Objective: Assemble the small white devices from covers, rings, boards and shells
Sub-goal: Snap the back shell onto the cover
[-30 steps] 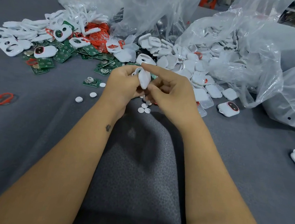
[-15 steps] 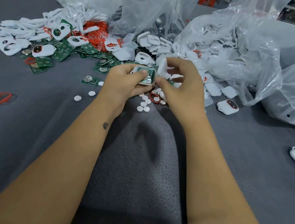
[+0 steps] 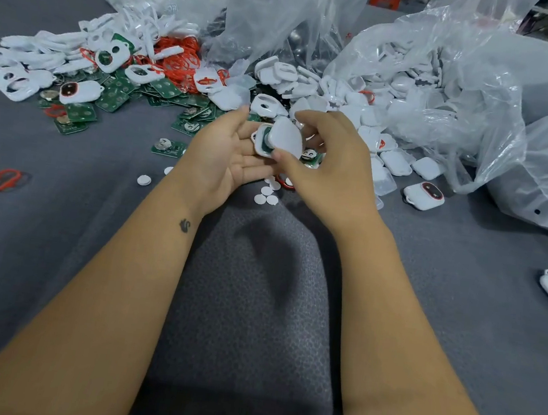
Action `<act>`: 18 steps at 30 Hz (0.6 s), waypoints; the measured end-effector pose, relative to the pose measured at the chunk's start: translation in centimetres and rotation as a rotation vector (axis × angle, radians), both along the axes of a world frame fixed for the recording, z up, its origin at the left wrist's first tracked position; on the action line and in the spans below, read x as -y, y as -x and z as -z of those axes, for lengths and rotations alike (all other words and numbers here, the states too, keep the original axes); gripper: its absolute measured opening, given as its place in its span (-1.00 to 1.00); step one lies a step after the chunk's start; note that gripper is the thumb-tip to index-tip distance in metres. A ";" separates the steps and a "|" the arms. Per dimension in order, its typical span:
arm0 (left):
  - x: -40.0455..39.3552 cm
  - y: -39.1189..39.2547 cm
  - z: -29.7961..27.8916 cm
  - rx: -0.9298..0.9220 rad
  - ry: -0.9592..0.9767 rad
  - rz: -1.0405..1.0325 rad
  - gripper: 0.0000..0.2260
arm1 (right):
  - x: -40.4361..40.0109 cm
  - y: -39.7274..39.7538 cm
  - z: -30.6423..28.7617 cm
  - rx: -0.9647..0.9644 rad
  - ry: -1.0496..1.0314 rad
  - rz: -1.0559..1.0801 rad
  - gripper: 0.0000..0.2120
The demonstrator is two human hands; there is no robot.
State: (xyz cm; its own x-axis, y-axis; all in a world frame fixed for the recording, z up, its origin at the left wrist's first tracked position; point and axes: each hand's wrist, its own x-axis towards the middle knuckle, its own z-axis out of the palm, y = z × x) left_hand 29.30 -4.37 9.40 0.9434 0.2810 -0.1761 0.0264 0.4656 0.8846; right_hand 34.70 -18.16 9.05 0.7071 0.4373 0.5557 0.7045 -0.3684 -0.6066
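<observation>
Since half a second ago my right hand [image 3: 334, 166] has swung its pinched white shell [image 3: 286, 138] over the half-built device [image 3: 262, 141], cradled on my left hand [image 3: 225, 156]'s loosely curled fingers so the shell can press down squarely.

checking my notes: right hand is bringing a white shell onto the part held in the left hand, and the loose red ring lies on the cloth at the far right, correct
Not quite. The head view shows the loose red ring on the cloth at the far left, not the right. The rest holds: the right hand brings a white shell onto the part held in the left hand.
</observation>
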 end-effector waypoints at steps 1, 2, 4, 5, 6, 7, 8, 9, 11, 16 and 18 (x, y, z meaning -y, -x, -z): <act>0.0 0.0 0.0 -0.008 -0.012 -0.002 -0.58 | 0.0 0.0 0.0 0.008 0.005 0.001 -0.62; 0.0 0.0 0.0 -0.018 -0.023 -0.005 -0.58 | 0.1 0.0 0.0 0.011 0.010 0.000 -0.65; 0.1 -0.1 0.0 -0.031 -0.035 -0.006 -0.58 | 0.1 0.0 -0.1 0.013 0.024 -0.007 -0.68; 0.1 -0.1 0.0 -0.034 -0.038 -0.006 -0.58 | 0.0 0.0 -0.1 0.016 0.032 -0.012 -0.68; 0.1 -0.1 0.0 -0.035 -0.039 -0.005 -0.58 | 0.0 0.1 -0.2 0.017 0.039 -0.017 -0.69; 0.1 -0.1 0.0 -0.035 -0.038 -0.003 -0.58 | -0.1 0.1 -0.2 0.017 0.044 -0.022 -0.68; 0.1 -0.1 0.0 -0.034 -0.036 -0.001 -0.58 | -0.1 0.2 -0.3 0.017 0.047 -0.025 -0.68; 0.1 -0.1 -0.1 -0.033 -0.036 0.003 -0.58 | -0.1 0.2 -0.3 0.018 0.049 -0.026 -0.68; 0.1 0.0 -0.1 -0.034 -0.043 0.006 -0.58 | -0.1 0.2 -0.2 0.018 0.049 -0.023 -0.67; 0.1 -0.1 0.0 -0.041 -0.078 0.009 -0.59 | -0.2 0.0 -0.1 0.025 0.050 -0.021 -0.64; 0.2 -0.2 0.1 -0.040 -0.090 0.012 -0.59 | -0.2 0.0 0.0 0.026 0.049 -0.022 -0.64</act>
